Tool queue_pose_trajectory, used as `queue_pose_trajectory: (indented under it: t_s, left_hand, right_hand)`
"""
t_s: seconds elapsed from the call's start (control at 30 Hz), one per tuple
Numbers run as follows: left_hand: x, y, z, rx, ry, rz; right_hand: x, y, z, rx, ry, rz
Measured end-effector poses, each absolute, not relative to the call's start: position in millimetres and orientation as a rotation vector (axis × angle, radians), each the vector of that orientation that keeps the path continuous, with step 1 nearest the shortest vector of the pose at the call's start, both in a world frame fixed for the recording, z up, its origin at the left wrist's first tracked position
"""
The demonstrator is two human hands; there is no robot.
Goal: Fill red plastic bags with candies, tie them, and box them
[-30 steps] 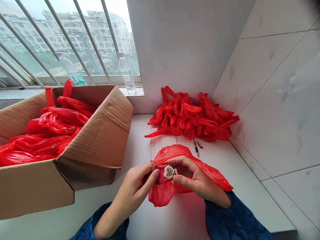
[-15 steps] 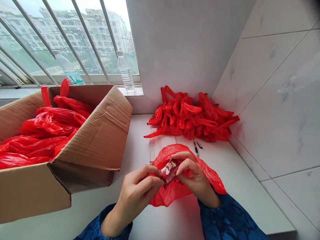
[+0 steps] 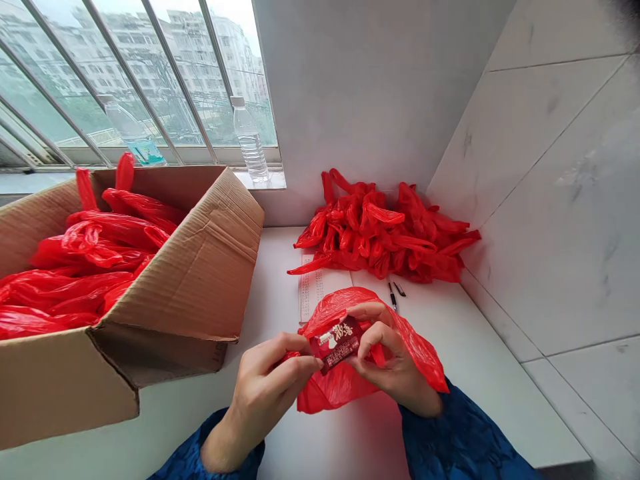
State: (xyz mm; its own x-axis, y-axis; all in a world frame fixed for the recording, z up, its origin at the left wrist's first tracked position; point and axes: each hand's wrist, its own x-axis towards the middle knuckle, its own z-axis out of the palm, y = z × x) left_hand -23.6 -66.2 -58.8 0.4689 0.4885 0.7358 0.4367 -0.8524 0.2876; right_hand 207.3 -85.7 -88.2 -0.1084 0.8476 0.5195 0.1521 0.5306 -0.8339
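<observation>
A small dark red packet (image 3: 338, 344) with pale printed characters is held level above the table, its printed side facing up. My left hand (image 3: 273, 383) pinches its left end between thumb and fingers. The right end is gripped by the thumb and fingers of my right hand (image 3: 400, 370). Behind and beneath both sits a red plastic bag (image 3: 340, 393), spread open, its film running along my right wrist. Whether my right fingers also hold the bag I cannot tell. Any contents of the bag are hidden.
A cardboard box (image 3: 195, 267) with red bags (image 3: 90, 253) in it stands at the left. Knotted-looking red bags (image 3: 380, 233) are heaped by the wall. Near them lie a printed sheet (image 3: 313, 293) and a pen (image 3: 393, 297). Two bottles, one a clear bottle (image 3: 250, 143), stand on the windowsill.
My left hand has shifted slightly left and now pinches nearer the packet's edge, so more of its printed face shows. The packet has turned a little flatter. The bag has barely moved.
</observation>
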Motion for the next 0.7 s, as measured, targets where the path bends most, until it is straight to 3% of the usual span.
queue_pose_trajectory:
  t_s: [0.7]
  left_hand:
    - [-26.7, -69.6, -54.3, 2.615, 0.897, 1.414]
  right_hand:
    - [213.4, -91.3, -87.6, -0.780, -1.575, 0.730]
